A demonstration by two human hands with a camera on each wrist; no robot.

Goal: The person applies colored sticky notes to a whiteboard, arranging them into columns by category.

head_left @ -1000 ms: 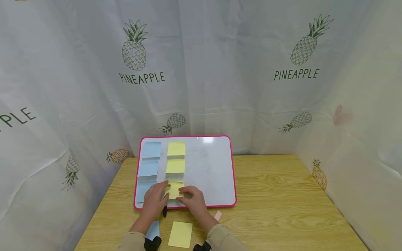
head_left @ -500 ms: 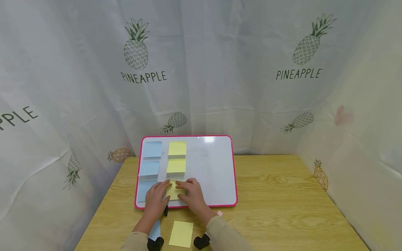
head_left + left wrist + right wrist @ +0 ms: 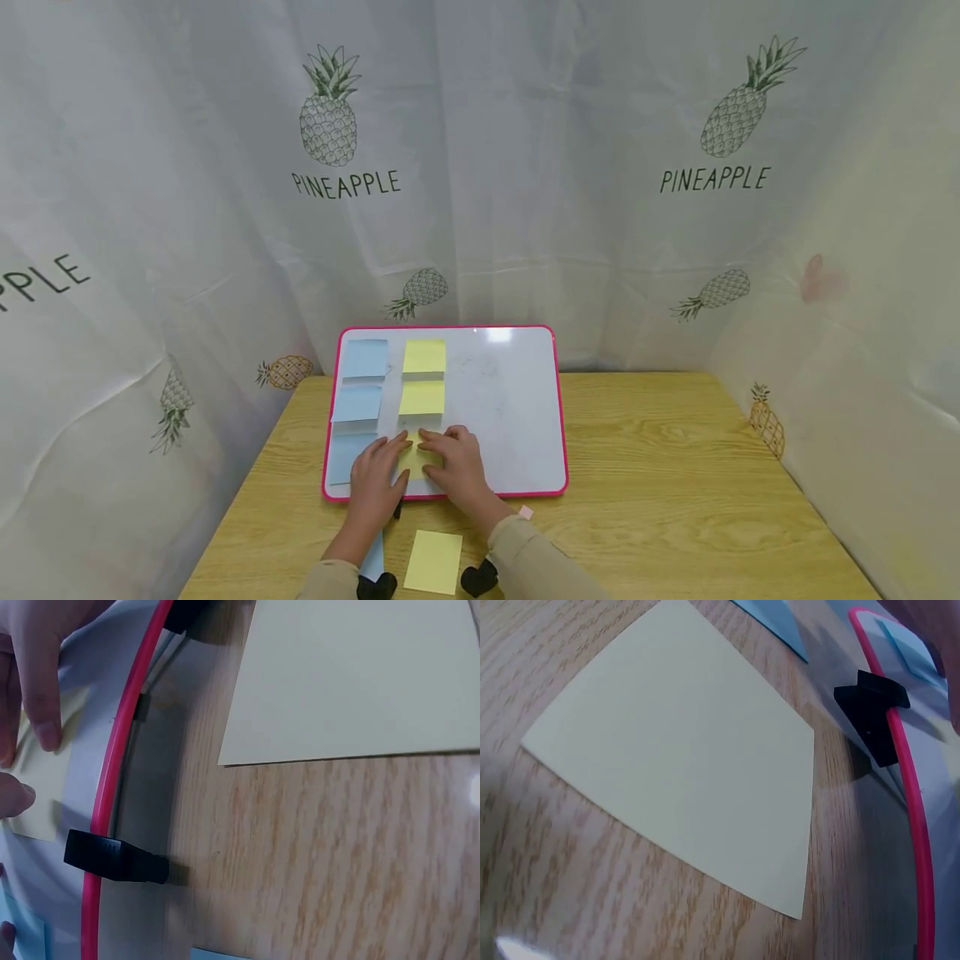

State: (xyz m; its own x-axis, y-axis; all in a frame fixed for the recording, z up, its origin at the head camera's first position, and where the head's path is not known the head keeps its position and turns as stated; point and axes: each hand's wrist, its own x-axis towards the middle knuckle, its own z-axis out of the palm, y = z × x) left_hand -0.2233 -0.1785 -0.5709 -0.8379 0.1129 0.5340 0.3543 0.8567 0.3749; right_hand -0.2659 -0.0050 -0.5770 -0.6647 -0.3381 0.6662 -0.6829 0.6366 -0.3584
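The lowest yellow sticky note (image 3: 415,464) lies on a pink-rimmed whiteboard (image 3: 502,417). My left hand (image 3: 375,483) rests on its left side, fingertips near the top edge. From the right, my right hand (image 3: 459,467) presses the same note, with the fingertips of both hands almost meeting. In the left wrist view, right-hand fingers (image 3: 46,724) touch the note's surface (image 3: 45,784), and a thumb (image 3: 16,796) shows opposite. Two more yellow notes (image 3: 422,397) sit above in the same column. Blue notes (image 3: 356,402) form a column to the left.
On the table (image 3: 660,483) before the board lie a yellow sticky pad (image 3: 433,562), a partly covered blue one (image 3: 372,560) and a bit of pink paper (image 3: 526,512). A black clip (image 3: 112,856) grips the board's lower rim. A pineapple-print curtain (image 3: 510,208) hangs behind.
My right fingers have slid left and up along the note's top edge, toward the left fingers. The left hand has stayed on the note with little movement.
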